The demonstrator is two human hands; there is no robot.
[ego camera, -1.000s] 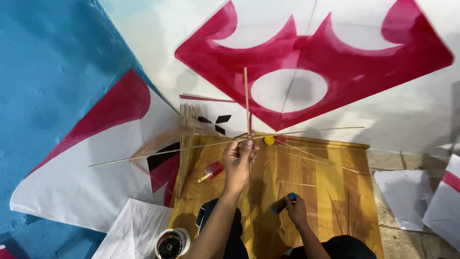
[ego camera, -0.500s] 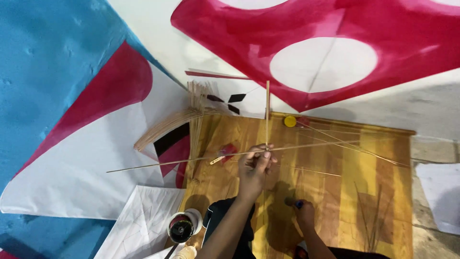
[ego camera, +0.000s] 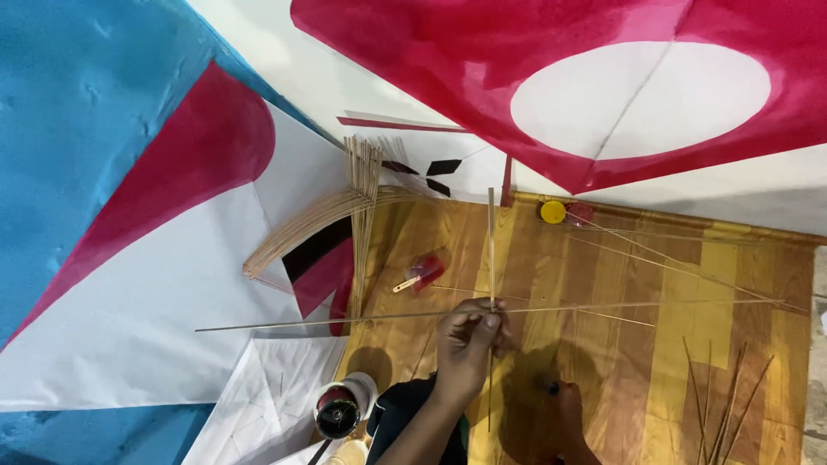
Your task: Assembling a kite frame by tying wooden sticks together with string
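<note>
While my left hand (ego camera: 469,344) pinches the spot where two thin sticks cross, thumb and fingertips (ego camera: 491,321) pressed together right on the joint, the upright stick (ego camera: 491,250) runs straight up from my grip and a short bit of it pokes out below my hand. The long cross stick (ego camera: 345,320) lies flat across it, sticking way out to the left over the white paper and way out to the right over the board. My right hand (ego camera: 560,413) is lower down, resting on the wooden board (ego camera: 655,362) in shadow, curled around something small and dark. Honestly can't tell if the fingers are clamped tight on it or just loosely closed, it's too dark there.

Just up and left of my left hand there's a little red tool with a pale handle (ego camera: 419,274) lying on the board. Farther up is a yellow round cap (ego camera: 552,211) near the board's top edge. A few more loose sticks (ego camera: 724,413) sit at the right side of the board. A whole bundle of sticks (ego camera: 362,194) fans out at the board's upper left corner. Down by my left arm is a small open pot with dark stuff inside (ego camera: 338,412). All around are big kites, a red and white one (ego camera: 603,103) up top and a blue one (ego camera: 86,129) on the left.
</note>
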